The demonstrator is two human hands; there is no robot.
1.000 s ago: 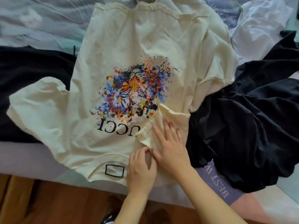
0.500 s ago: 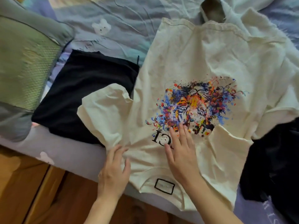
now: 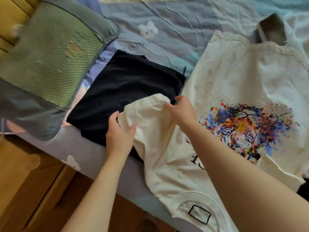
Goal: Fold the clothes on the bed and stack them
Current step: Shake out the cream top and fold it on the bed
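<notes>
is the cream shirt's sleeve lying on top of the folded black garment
Yes, the cream shirt's sleeve overlaps the near corner of the folded black garment, with both hands on it.

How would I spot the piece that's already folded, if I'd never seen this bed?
Start at the green pillow at the bed's left end. Right beside it lies the folded black garment, a flat dark rectangle. Unlike the cream T-shirt spread open next to it, it is plain, with no print, and the cream sleeve overlaps its near corner.
</notes>
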